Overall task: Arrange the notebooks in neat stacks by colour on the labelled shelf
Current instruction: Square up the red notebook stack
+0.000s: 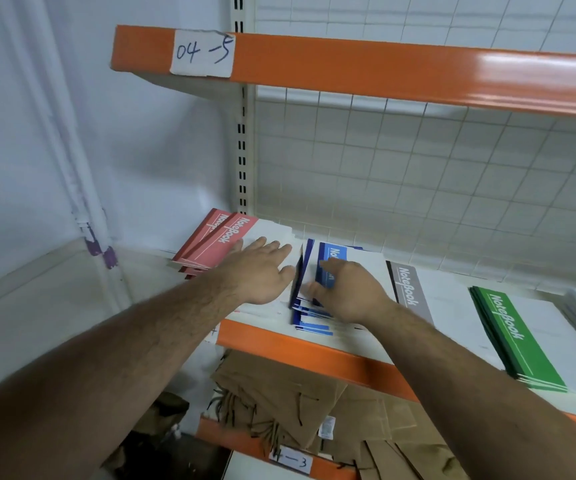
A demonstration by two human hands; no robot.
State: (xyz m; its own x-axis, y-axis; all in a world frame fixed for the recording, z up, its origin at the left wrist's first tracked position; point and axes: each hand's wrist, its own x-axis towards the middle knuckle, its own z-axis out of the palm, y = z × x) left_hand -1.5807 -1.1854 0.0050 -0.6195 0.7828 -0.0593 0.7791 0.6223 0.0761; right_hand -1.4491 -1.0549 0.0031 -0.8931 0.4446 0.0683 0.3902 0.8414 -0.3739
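**Hazards.** The right hand (345, 292) grips only the upper part of the blue-and-white paper notebooks (314, 322). The lower copies are fanned out toward the front lip of the orange-edged metal shelf (314, 355). A pull toward the body could probably drag these loose copies over the lip. One dark blue copy stands tilted on edge just left of the right hand. If squared carelessly it could likely fold, or fall onto the neighbouring pile.

**Hand state.**
- Right hand: fingers curled over the top blue cover, thumb at its near edge, grasping the upper copies.
- Left hand (262, 268): released, fingers straight, palm flat on the white cover of the red-and-white paper notebooks (210, 244). It holds nothing.

**Surroundings.**
- Left of the left hand: the red pile is skewed, its copies offset from one another.
- Just right of the right hand: a grey-banded white notebook (411, 289), touching or nearly touching the blue pile.
- Further right: green-banded notebooks (511, 337) in a fairly even pile that overhangs the front lip.
- Beyond both hands: a white wire-grid back panel (383, 168).
- Above: a second orange shelf with a handwritten paper label (203, 53).
- Below: brown paper bags (279, 386).
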